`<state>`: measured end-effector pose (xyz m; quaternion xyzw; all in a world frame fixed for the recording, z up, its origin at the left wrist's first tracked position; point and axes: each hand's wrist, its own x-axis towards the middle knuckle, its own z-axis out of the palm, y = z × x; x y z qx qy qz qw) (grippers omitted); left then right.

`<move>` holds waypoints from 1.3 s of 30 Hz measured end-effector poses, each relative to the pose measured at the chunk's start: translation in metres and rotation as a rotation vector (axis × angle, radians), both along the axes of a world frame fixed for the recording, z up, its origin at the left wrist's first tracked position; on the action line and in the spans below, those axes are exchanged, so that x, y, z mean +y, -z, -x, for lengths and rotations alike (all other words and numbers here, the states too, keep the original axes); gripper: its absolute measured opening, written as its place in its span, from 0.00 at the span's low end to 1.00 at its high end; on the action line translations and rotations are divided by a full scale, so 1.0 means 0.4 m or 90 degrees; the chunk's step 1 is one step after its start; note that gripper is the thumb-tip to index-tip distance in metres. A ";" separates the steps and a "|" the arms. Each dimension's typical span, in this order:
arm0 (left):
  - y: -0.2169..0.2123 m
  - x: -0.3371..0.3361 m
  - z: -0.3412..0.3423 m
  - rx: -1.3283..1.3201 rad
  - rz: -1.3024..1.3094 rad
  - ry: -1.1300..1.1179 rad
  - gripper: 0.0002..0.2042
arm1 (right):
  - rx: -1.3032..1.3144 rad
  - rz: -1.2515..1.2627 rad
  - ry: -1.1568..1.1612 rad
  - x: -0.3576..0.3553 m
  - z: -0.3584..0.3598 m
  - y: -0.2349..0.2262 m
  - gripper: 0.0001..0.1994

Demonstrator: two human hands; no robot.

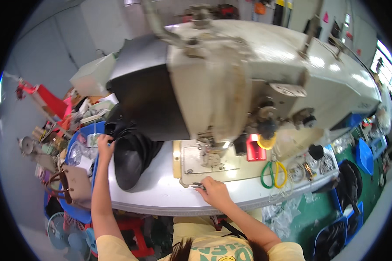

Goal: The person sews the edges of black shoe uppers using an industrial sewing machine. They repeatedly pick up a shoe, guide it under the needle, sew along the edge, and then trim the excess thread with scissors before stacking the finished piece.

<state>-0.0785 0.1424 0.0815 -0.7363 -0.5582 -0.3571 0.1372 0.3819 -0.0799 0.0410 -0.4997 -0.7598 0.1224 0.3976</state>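
At the left of the table, my left hand [106,148] is closed beside a pile of black curved pieces [128,163]; a small dark spot shows at its fingertips, but I cannot make out what it grips. In front of the sewing machine's metal bed [191,158], my right hand [215,192] is closed on a small pair of metal thread snips [198,185], their tips pointing left. The large white sewing machine [270,48] fills the upper middle, its needle area right of the black pile.
Scissors with green and yellow handles [273,175] lie right of the machine bed, near bobbins and small parts [309,167]. At the left stand a blue bin [85,213] and a beige handbag [78,185]. A red-cased part [255,148] sits by the needle area.
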 end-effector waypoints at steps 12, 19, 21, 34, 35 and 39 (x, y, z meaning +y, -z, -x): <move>0.016 0.016 -0.004 -0.007 -0.008 -0.085 0.09 | -0.031 0.014 0.000 -0.002 0.006 -0.005 0.13; -0.258 -0.116 -0.084 -0.252 -0.053 -0.052 0.05 | 0.117 0.051 -0.061 0.004 0.001 -0.015 0.13; -0.350 -0.253 -0.173 -0.279 -0.076 0.012 0.05 | 0.241 0.134 -0.061 0.005 0.001 -0.003 0.12; 0.041 -0.798 -0.728 -0.433 0.167 0.349 0.09 | 0.891 0.475 -0.065 0.008 0.014 -0.112 0.18; 0.054 -0.793 -0.729 -0.419 0.170 0.373 0.09 | 0.880 0.509 -0.074 0.008 0.010 -0.131 0.20; 0.039 -0.781 -0.687 -0.285 0.047 0.395 0.11 | 0.860 0.568 -0.110 0.002 -0.007 -0.150 0.22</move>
